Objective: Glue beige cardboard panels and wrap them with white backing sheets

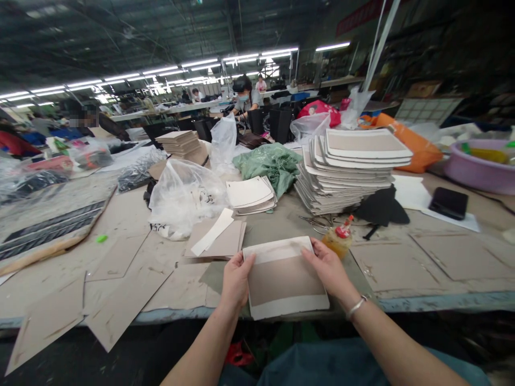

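Note:
A panel (287, 279) of grey-brown board with pale bands along its top and bottom is held up at the table's front edge. My left hand (237, 276) grips its upper left corner, thumb on the face. On the upper right corner, my right hand (328, 268) has the same pinch, with a bracelet at the wrist. A glue bottle (338, 239) with a red cap and amber contents stands just beyond my right hand. Left of the panel, white strips (212, 233) lie across a small pile of grey boards (233, 247).
A tall stack of panels (341, 177) stands behind the bottle, beside scissors (317, 224) and a black phone (448, 203). Loose boards (129, 300) overhang the front edge at left. Plastic bags (187, 195) and a purple basin (480, 166) stand farther back. A co-worker (247, 99) sits opposite.

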The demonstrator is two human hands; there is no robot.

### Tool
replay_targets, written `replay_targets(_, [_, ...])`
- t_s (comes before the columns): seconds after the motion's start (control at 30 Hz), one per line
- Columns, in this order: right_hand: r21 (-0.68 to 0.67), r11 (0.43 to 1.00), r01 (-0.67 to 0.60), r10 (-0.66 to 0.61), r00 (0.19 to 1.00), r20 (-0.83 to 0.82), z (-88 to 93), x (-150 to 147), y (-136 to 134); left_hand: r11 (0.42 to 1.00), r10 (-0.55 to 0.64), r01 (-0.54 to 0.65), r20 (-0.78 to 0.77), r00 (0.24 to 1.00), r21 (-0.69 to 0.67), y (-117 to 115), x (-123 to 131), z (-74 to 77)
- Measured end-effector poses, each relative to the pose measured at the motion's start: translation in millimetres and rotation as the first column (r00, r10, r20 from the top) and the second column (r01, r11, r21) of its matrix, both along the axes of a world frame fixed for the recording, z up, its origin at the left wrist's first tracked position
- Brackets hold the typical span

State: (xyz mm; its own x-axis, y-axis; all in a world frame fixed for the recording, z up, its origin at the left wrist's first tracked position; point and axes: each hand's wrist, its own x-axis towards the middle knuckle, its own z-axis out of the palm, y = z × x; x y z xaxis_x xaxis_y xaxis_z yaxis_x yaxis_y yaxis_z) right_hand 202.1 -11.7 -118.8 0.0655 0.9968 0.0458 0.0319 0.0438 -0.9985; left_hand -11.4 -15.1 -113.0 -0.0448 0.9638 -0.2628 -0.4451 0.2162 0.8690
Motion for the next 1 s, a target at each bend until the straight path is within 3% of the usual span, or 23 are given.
replay_targets(0.13, [-0.06, 0.997, 0.046, -0.04, 0.994, 0.098, 2.7, 0.6, -0.5, 1.0, 0.016, -0.016, 0.008, 1.0, -0.016, -0.4, 1.0, 2.6])
replay_targets(0.3, [-0.005, 0.998, 0.065, -0.063, 0.98, 0.189, 5.3, 2.5, -0.3, 1.0, 0.021, -0.021, 0.022, 1.0, -0.013, -0.3, 1.2, 4.7])
replay_targets(1.0, [-0.006, 0.999, 0.038, -0.037, 0.996, 0.077, 3.2, 2.2, -2.4, 1.0, -0.005, 0.005, 0.069, 0.998, -0.002, 0.1, 0.2, 7.7])
